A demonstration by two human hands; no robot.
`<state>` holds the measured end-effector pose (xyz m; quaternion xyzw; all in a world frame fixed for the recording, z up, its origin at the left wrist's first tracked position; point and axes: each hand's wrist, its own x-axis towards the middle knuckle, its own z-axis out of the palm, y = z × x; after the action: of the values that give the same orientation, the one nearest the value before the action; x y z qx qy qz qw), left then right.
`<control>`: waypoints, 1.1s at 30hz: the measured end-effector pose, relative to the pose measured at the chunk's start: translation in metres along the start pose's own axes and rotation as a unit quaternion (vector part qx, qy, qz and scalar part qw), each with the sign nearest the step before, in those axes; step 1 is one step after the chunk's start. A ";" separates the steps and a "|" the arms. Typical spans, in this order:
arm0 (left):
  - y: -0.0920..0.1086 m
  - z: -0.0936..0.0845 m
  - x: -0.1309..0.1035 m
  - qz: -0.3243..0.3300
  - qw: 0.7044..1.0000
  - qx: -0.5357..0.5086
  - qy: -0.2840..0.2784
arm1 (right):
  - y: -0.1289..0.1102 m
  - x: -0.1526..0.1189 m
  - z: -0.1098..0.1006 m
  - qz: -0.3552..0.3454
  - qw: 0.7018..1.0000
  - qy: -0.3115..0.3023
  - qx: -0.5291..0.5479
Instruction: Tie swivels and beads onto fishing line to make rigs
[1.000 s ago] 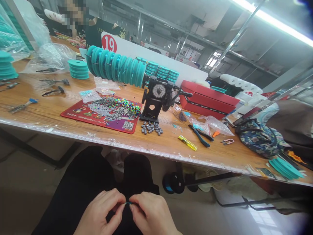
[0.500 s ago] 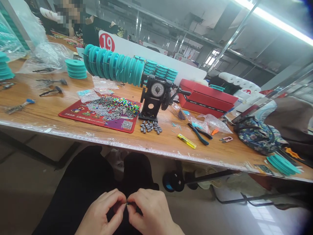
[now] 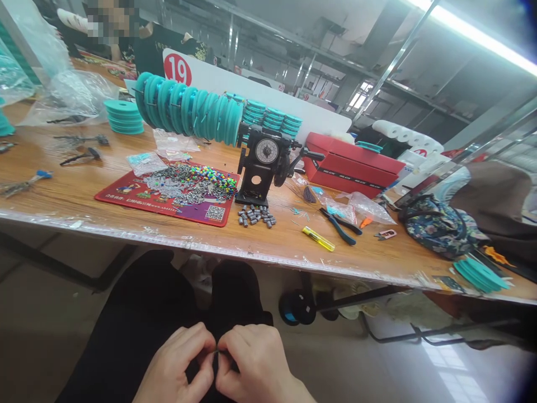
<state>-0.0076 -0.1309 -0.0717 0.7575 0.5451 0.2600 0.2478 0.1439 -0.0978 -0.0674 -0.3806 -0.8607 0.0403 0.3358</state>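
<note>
While a crumpled clear plastic bag (image 3: 78,95) lies toward the left of the wooden table (image 3: 277,240), a stack of turquoise spools (image 3: 124,118) stands just beside it. Next comes a red printed mat (image 3: 126,195), bearing multicoloured beads (image 3: 216,176) and small metal fittings (image 3: 188,193). Below the table's near edge, over dark trousers (image 3: 138,313), the left hand (image 3: 178,364) has its thumb and forefinger closed in a pinch on a tiny strand (image 3: 217,351), too small to identify. Above and behind, a row of turquoise spools (image 3: 188,109) sits sideways on a black winder (image 3: 262,162) with a round dial. The strand lies between both sets of fingertips, and the right hand (image 3: 254,358) grips it likewise, thumb and forefinger together, the other fingers curled. Grey cylinders (image 3: 255,216) are scattered before the winder's base. Farther right, a yellow lighter (image 3: 318,239) lies near dark-handled pliers (image 3: 339,226), with a red box (image 3: 352,167) behind them. Small thread snips (image 3: 386,234) lie left of a floral fabric bag (image 3: 438,226), and turquoise discs (image 3: 480,274) rest near the table's right end
</note>
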 end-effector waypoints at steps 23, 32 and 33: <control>-0.006 -0.009 -0.002 0.063 0.992 0.110 0.025 | 0.009 -0.001 -0.012 0.028 0.985 -0.169 0.016; -0.003 -0.009 0.001 -0.086 0.988 -0.075 -0.103 | 0.016 0.001 -0.022 -0.010 0.978 -0.207 -0.015; -0.002 -0.010 0.002 -0.098 0.987 -0.077 -0.106 | 0.016 0.000 -0.021 -0.013 0.978 -0.208 -0.021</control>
<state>-0.0150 -0.1280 -0.0652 0.7023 0.5657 0.1943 0.3860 0.1669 -0.0901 -0.0562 -0.3599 -0.9171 0.0962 0.1421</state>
